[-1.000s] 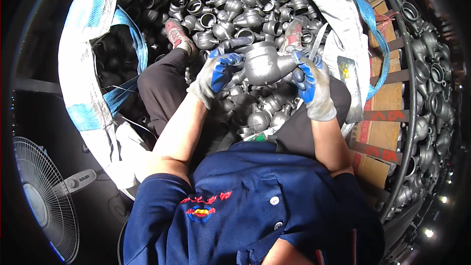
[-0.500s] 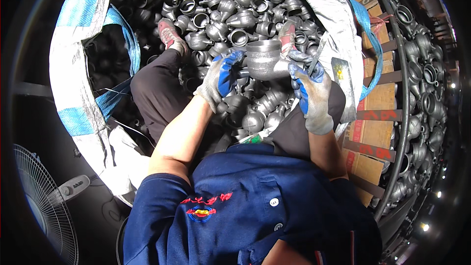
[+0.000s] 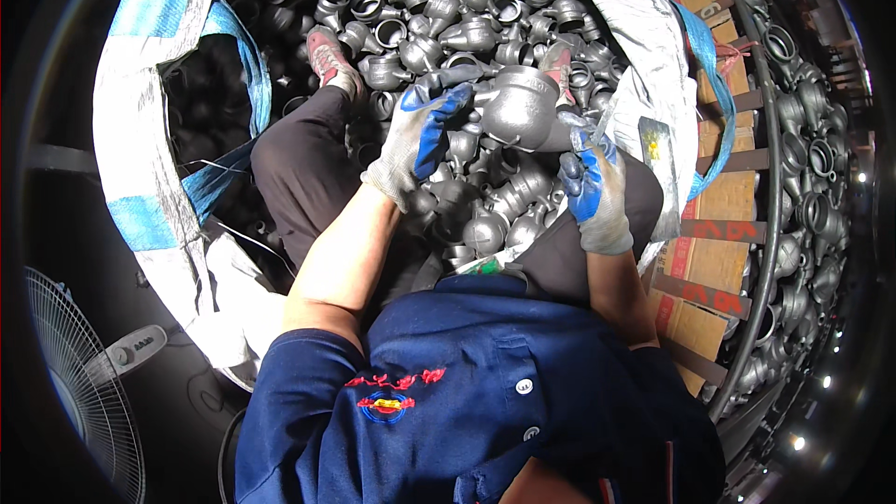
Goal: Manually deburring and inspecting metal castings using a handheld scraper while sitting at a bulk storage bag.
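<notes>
A dark grey metal casting (image 3: pixel 520 112), round like a pot with a short pipe end on each side, is up in front of me between my hands. My left hand (image 3: pixel 417 140), in a grey and blue work glove, is closed on its left pipe end. Gloved the same way, my right hand (image 3: pixel 597 187) has its fingers curled at the right pipe end. A slim pale strip shows above the right fingers; whether the hand holds it I cannot tell. Many similar castings (image 3: pixel 469 33) lie loosely heaped below and beyond, around my legs and shoes.
A large white woven bag (image 3: pixel 126 145) with blue straps (image 3: pixel 245 47) surrounds the heap. At right stand a metal rack bar (image 3: pixel 767 224), slats with cardboard (image 3: pixel 719 196), and more castings (image 3: pixel 814 196) behind them. A fan (image 3: pixel 79 392) is at lower left.
The casting has tipped: its open rim faced up before, and now its rounded side shows more. Both hands still hold it, the left turned slightly and raised.
</notes>
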Motion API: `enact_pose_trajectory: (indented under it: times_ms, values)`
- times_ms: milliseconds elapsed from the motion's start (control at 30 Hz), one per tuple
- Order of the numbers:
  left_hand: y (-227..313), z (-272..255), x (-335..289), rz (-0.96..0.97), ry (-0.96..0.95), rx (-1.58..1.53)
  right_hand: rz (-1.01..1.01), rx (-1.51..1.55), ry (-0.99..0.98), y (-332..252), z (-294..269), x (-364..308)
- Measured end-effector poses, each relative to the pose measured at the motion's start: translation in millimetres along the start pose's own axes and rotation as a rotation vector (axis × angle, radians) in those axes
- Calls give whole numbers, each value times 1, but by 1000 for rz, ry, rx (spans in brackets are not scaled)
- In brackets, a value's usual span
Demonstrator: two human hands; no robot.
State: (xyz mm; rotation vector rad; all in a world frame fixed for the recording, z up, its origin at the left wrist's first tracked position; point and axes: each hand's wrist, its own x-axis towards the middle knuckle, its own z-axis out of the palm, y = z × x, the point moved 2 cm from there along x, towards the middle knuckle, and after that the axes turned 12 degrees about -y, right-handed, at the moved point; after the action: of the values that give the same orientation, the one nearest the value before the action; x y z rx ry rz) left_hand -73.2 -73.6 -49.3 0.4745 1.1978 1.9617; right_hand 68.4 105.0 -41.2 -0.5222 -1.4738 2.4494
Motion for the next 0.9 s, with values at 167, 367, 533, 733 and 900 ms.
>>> enact_pose_trajectory:
  times_ms: [167,367,533,733,900]
  values:
    - [-2,-2,1,64,-58,29,25,12,-7,11,-7,-1]
    - [-5,-5,6,114,-12,67,109,52,-35,19,-13,-2]
    - [-6,-8,4,17,96,130,85,48,36,24,-12,-1]
    - [-12,-13,5,-56,162,18,-7,-184,-22,7,9,-9]
    - [-15,-13,5,-100,201,-57,34,-129,-27,-9,25,-16]
